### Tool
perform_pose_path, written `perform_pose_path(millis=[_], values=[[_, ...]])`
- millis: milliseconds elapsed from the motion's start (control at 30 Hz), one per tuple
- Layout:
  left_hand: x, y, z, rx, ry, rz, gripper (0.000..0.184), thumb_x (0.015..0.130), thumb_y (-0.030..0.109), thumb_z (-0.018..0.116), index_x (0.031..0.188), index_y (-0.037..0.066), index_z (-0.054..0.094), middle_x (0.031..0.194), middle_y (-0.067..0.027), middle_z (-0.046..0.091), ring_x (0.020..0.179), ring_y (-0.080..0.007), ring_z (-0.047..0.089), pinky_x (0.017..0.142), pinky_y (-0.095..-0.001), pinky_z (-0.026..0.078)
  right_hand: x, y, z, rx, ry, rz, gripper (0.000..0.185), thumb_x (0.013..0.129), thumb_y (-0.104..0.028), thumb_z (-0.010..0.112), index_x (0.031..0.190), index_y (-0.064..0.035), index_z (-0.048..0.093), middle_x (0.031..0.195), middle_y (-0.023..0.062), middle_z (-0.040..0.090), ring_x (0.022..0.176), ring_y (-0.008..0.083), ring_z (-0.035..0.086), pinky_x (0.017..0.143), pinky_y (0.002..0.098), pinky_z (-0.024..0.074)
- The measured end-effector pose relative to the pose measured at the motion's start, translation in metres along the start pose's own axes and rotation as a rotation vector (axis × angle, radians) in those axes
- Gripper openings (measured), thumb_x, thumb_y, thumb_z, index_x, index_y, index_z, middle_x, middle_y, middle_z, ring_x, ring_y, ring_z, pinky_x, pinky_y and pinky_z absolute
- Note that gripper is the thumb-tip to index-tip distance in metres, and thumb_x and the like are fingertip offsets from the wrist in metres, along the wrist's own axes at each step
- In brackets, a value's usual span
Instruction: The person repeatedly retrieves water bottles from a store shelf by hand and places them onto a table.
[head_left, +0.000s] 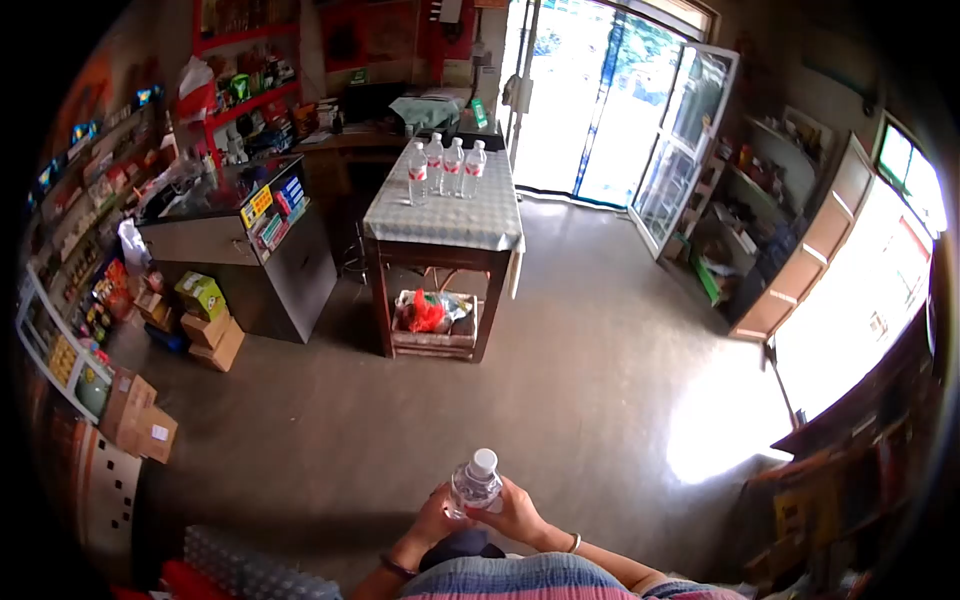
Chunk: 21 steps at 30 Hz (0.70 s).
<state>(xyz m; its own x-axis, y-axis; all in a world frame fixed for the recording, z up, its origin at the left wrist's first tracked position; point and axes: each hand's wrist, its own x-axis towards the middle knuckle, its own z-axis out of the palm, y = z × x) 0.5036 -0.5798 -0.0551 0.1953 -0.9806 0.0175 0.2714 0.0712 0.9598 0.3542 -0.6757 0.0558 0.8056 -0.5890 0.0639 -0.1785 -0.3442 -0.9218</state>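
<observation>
A clear plastic bottle with a white cap point(475, 482) is held upright in front of the body, low in the view. My left hand point(436, 518) wraps round its left side, and my right hand point(512, 512) grips it from the right. Farther ahead, several clear bottles with white caps and red-and-white labels point(453, 170) stand together on a table with a checked cloth point(440, 225).
A dark counter point(285, 265) stands left of the table, with cardboard boxes point(215, 340) on the floor beside it. Crowded shelves point(85, 215) line the left wall. A glass door point(685, 140) stands open at the back; more shelves point(770, 190) are on the right.
</observation>
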Motion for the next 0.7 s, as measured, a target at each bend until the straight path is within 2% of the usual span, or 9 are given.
perform_pose_path(millis=[100,167,200,300,467,533,567,633,700], values=[[0.083,0.033,-0.019,-0.097,0.020,0.018,0.071,0.064,0.023,0.085,0.122,0.004,0.048,0.113,-0.0056,0.057,0.107,-0.0177,0.053,0.094,-0.0358,0.043,0.088,-0.005,-0.041,-0.060,-0.024,0.025,0.055,0.073,-0.023,0.077,0.119,-0.0050,0.052,0.107,0.0160,0.061,0.101,0.0325,0.060,0.087,0.0375,0.0473],[0.141,0.046,-0.037,0.002,0.008,0.086,0.073,0.065,0.022,0.085,0.124,0.004,0.046,0.116,-0.0064,0.056,0.108,-0.0182,0.052,0.095,-0.0363,0.042,0.138,0.004,-0.061,-0.051,0.066,-0.080,0.056,0.072,-0.020,0.077,0.118,-0.0037,0.052,0.106,0.0157,0.061,0.100,0.0324,0.060,0.086,0.0365,0.0478],[0.167,0.050,-0.041,-0.069,0.028,0.110,0.073,0.066,0.022,0.084,0.125,0.003,0.046,0.115,-0.0072,0.056,0.108,-0.0183,0.052,0.094,-0.0359,0.042,0.161,0.007,-0.072,-0.075,0.099,-0.130,0.055,0.070,-0.019,0.079,0.116,-0.0025,0.053,0.105,0.0159,0.062,0.098,0.0315,0.061,0.086,0.0368,0.0479],[0.242,0.070,-0.061,0.254,0.074,0.170,0.067,0.066,0.020,0.084,0.120,0.003,0.048,0.112,-0.0120,0.059,0.105,-0.0223,0.056,0.090,-0.0349,0.045,0.225,0.033,-0.100,0.049,0.156,-0.084,0.049,0.070,-0.015,0.078,0.112,-0.0018,0.055,0.103,0.0151,0.063,0.097,0.0283,0.062,0.086,0.0355,0.0479],[0.366,0.077,-0.097,0.521,0.189,0.280,0.063,0.065,0.022,0.085,0.114,0.001,0.052,0.105,-0.0138,0.063,0.099,-0.0246,0.060,0.085,-0.0360,0.047,0.347,0.054,-0.155,0.035,0.121,-0.103,0.047,0.070,-0.011,0.077,0.111,-0.0015,0.056,0.101,0.0155,0.063,0.096,0.0273,0.062,0.085,0.0353,0.0474],[0.422,0.091,-0.104,0.474,0.228,0.351,0.062,0.066,0.021,0.084,0.116,0.001,0.053,0.104,-0.0127,0.063,0.100,-0.0234,0.060,0.086,-0.0351,0.048,0.404,0.066,-0.179,-0.012,0.112,-0.186,0.051,0.069,-0.012,0.077,0.113,-0.0010,0.054,0.104,0.0173,0.062,0.099,0.0319,0.061,0.086,0.0362,0.0474],[0.446,0.112,-0.107,0.603,0.222,0.285,0.063,0.067,0.015,0.083,0.120,0.002,0.052,0.111,-0.0119,0.060,0.106,-0.0213,0.058,0.089,-0.0342,0.047,0.431,0.068,-0.194,-0.066,0.094,-0.227,0.054,0.068,-0.013,0.077,0.115,-0.0006,0.054,0.105,0.0179,0.062,0.100,0.0336,0.060,0.086,0.0368,0.0474],[0.508,0.107,-0.123,0.354,0.250,0.294,0.065,0.067,0.011,0.082,0.123,0.003,0.050,0.119,-0.0112,0.056,0.111,-0.0199,0.055,0.091,-0.0343,0.047,0.492,0.087,-0.215,-0.047,0.103,-0.274,0.061,0.067,-0.014,0.079,0.119,0.0004,0.051,0.111,0.0189,0.060,0.103,0.0354,0.059,0.088,0.0380,0.0472],[0.571,0.118,-0.137,0.524,0.303,0.301,0.067,0.067,0.009,0.082,0.125,0.003,0.048,0.120,-0.0106,0.056,0.112,-0.0202,0.054,0.092,-0.0348,0.047,0.547,0.093,-0.241,-0.077,0.104,-0.325,0.070,0.066,-0.014,0.080,0.125,0.0010,0.047,0.117,0.0206,0.056,0.109,0.0359,0.056,0.091,0.0386,0.0467]])
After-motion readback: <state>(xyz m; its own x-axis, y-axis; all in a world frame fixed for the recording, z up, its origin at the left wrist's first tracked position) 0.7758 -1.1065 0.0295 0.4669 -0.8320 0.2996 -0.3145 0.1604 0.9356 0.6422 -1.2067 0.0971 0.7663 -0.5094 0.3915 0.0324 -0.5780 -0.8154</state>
